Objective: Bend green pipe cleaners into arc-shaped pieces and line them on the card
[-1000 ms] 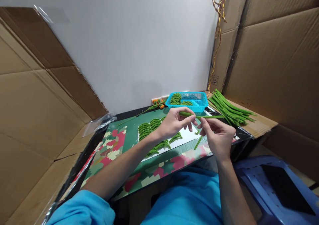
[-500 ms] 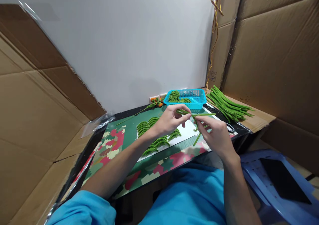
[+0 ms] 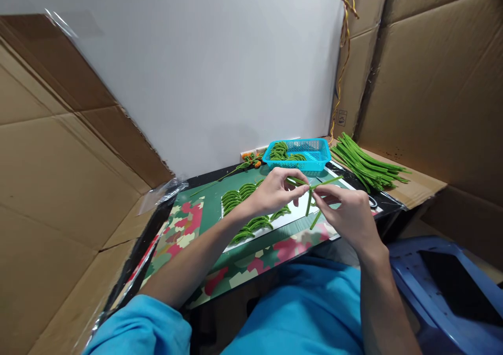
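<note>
My left hand [image 3: 275,191] and my right hand [image 3: 348,211] meet over the right part of the table. Both are closed, fingertips pinching green pipe cleaners [image 3: 308,203] where they cross. One strand sticks out to the right above my right hand, while others hang below the fingertips. Beneath my left hand lies a white sheet [image 3: 281,222] with rows of bent green pipe cleaner pieces [image 3: 259,222] on it. My fingers partly hide the crossing point.
Behind my hands stands a blue basket [image 3: 316,165] holding bent green pieces. A bundle of straight green pipe cleaners [image 3: 363,164] lies to its right. Orange flowers on a green stem [image 3: 251,160] lie left of the basket. A blue plastic stool [image 3: 420,261] is at lower right; cardboard walls [image 3: 444,82] enclose the sides.
The view has shifted slightly. The strand sticking out to the right now tilts upward, and a strand below the fingertips hangs straighter. Both hands keep their pinch.
</note>
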Motion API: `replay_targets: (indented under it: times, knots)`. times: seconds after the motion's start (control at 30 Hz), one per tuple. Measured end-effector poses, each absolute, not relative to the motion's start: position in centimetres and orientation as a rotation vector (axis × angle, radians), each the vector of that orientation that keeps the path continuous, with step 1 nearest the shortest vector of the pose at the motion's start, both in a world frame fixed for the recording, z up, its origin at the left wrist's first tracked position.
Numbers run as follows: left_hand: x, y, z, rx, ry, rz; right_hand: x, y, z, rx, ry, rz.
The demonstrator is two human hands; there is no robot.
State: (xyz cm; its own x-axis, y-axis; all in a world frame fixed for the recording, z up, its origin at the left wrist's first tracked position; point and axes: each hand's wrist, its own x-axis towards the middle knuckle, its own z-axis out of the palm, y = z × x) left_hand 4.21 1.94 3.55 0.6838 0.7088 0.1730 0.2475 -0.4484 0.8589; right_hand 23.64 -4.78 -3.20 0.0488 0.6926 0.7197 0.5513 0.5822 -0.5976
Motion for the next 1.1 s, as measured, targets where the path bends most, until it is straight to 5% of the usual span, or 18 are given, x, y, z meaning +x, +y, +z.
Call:
replay_targets:
  times: [0.73, 1.1]
  knots:
    - [3.7, 2.5, 3.5, 1.997, 0.720, 0.418, 23.3, -4.9, -3.3, -1.090, -1.776, 0.226]
    - [3.6, 2.8, 3.7, 1.855, 0.698, 0.620, 22.6, -4.5, -3.4, -0.883, -1.571, -0.049]
